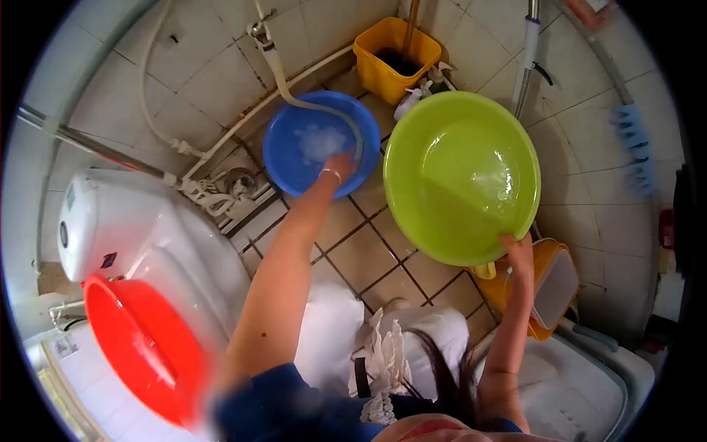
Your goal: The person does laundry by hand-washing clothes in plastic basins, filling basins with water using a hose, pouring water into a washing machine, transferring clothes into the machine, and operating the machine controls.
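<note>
- Head view, and straight ahead of me sits the blue basin (283,151) on the tiled floor (361,261), white froth (322,144) showing inside it!
- Down inside that blue basin goes my left hand (340,166), by the near right side, bracelet (333,173) on the wrist; my fingers don't show clearly, so I can't tell whether they're closed on anything.
- Here's the pale hose (317,105), over the blue basin's far rim and curving round inside, right beside my left hand.
- And right of the blue basin, the big one: the lime-green basin (442,191), glossy inside facing me, my right hand (518,249) gripping its near rim!
- Behind the blue basin, off to the right: a yellow bucket (379,77), wooden handle (411,29) standing in it.
- Left of the blue basin and nearer me, a red basin (147,353).
</note>
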The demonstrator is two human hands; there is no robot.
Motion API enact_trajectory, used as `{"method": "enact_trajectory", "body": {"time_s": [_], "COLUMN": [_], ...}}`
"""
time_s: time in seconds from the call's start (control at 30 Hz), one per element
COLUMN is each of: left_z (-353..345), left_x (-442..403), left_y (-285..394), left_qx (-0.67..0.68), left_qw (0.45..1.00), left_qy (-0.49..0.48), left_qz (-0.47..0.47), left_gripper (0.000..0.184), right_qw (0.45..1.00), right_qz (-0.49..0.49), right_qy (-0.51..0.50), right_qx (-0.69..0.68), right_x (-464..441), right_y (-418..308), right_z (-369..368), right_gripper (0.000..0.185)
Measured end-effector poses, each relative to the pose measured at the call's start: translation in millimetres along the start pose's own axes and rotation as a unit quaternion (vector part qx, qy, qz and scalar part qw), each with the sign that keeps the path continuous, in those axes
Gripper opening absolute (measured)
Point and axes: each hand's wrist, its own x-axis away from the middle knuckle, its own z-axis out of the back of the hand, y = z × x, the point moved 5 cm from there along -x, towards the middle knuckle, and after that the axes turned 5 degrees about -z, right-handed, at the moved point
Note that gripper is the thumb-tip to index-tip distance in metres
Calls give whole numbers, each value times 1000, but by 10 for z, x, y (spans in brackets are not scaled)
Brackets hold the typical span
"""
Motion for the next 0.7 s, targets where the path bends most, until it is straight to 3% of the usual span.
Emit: {"method": "enact_trajectory", "body": {"time_s": [0.1, 0.3, 0.5, 0.53, 0.6, 0.7], "left_z": [-293, -645, -1092, -1019, -235, 439], "left_x": [-382, -513, -267, -199, 116, 423], "left_y": [-75, -85, -650, -743, -778, -1110], "left_qx": [-158, -347, -227, -200, -147, 50], "left_qw": [979, 920, 953, 964, 981, 990], "left_qy": [-8, -120, 7, 0, -14, 129], "left_qz": [-125, -135, -202, -176, -123, 24], "left_gripper": [38, 38, 31, 31, 32, 31], "right_qw": [999, 1000, 997, 997, 995, 992], "right_qz": [32, -23, -17, -6, 9, 42], "right_qy": [-6, 15, -71, -79, -96, -69], "right_qx": [-3, 4, 8, 19, 38, 99], "right_x": [-183, -300, -648, -690, -771, -928], "right_y": [97, 87, -215, -328, -591, -941], "right_z": [-241, -538, -686, -754, -935, -1232], "right_gripper": [48, 54, 48, 48, 48, 46]}}
